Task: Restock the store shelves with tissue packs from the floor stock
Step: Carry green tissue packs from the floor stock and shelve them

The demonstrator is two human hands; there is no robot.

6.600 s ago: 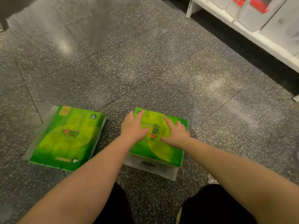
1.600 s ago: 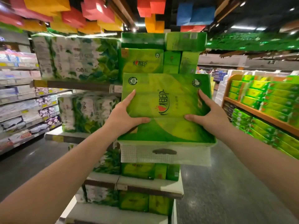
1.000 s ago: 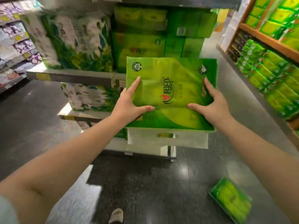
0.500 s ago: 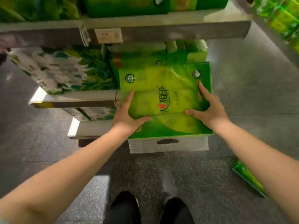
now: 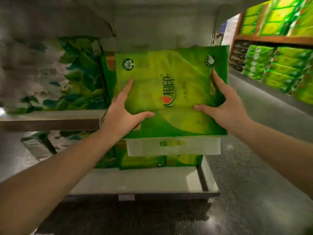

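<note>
1. A green tissue pack (image 5: 171, 92) fills the centre of the frame, its printed face toward the person and tipped back a little at the top, with a white perforated handle strip (image 5: 172, 147) hanging along its bottom edge.
2. The left hand (image 5: 122, 114) grips the pack's left side, thumb laid across the front, fingers (image 5: 126, 89) stretched up along the face.
3. The right hand (image 5: 227, 109) grips the right side the same way, thumb pointing inward across the front.
4. The pack is held off the floor, in front of the shelf opening at centre frame; whether it touches the packs behind I cannot tell.
5. More green packs (image 5: 142, 161) stand on the lower shelf (image 5: 135, 180) just beneath it.
6. Leaf-printed packs (image 5: 71, 78) sit on the shelf at left of the frame.
7. Rows of green packs line a wooden shelf unit (image 5: 274, 39) at upper right, blurred.
</note>
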